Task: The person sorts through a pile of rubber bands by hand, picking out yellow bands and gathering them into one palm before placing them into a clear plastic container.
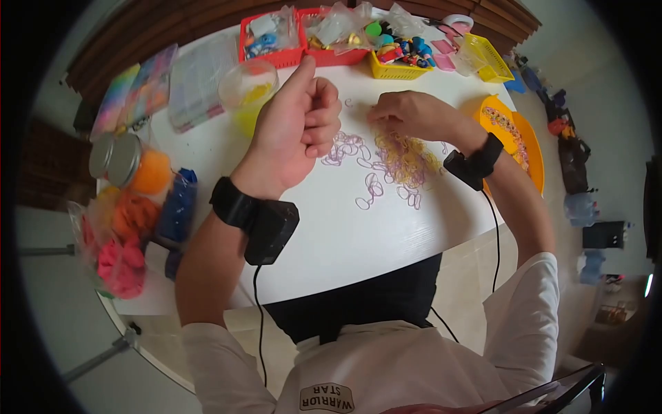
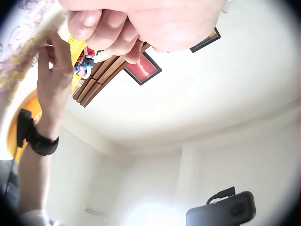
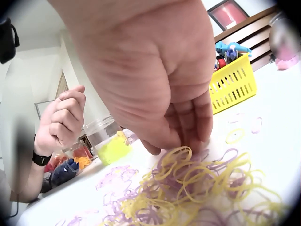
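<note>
A tangled pile of yellow and purple rubber bands (image 1: 407, 162) lies on the white table, with looser purple bands (image 1: 345, 147) to its left. My right hand (image 1: 417, 114) reaches palm down over the pile's far edge. Its fingers (image 3: 203, 117) point downward and bend, their tips right among the bands (image 3: 188, 183); whether they pinch one I cannot tell. Raised above the table left of the pile is my left hand (image 1: 296, 124), fingers curled into the palm and thumb upward. No band shows in it. In the right wrist view this left hand (image 3: 61, 120) looks like a loose fist.
Red baskets (image 1: 272, 41) and a yellow basket (image 1: 402, 69) of small toys line the back. At right stands an orange tray (image 1: 531, 148) with beads. A clear tub (image 1: 249, 83), lidded jars (image 1: 148, 169) and bagged colourful material (image 1: 124, 262) occupy the left.
</note>
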A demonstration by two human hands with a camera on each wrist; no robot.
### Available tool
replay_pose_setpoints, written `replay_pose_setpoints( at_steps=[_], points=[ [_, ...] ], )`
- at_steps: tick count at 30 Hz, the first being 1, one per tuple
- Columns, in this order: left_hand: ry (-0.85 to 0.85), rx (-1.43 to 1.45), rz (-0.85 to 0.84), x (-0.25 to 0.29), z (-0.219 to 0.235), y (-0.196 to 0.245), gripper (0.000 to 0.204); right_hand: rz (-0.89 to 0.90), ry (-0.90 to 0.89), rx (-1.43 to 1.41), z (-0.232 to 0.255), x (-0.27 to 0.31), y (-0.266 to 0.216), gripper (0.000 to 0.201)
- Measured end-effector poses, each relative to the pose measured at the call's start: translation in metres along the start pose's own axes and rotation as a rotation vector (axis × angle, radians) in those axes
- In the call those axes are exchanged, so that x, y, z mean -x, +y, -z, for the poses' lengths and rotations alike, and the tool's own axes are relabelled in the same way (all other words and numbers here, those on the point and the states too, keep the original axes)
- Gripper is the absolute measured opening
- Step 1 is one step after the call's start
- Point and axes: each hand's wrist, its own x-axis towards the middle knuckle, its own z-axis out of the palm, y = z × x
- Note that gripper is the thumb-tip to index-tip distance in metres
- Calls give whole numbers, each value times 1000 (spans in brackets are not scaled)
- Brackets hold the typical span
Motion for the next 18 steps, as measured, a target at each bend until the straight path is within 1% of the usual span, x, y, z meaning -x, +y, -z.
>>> replay_pose_setpoints(
  at_steps=[4, 7, 13, 16, 18],
  points=[
    [8, 17, 58, -5, 1, -10, 45, 43, -9, 50, -4, -1, 3, 12],
    [15, 29, 74, -9, 4, -19, 44, -5, -79, 90, 0, -2, 4, 12],
    [39, 52, 117, -17, 10, -34, 40, -52, 29, -102, 10, 6, 4, 19],
    [37, 41, 126, -18, 11, -39, 39, -166, -17, -64, 22, 7, -7, 20],
    [37, 39, 132, -19, 12, -42, 39, -163, -15, -122, 24, 8, -8, 19]
  ],
)
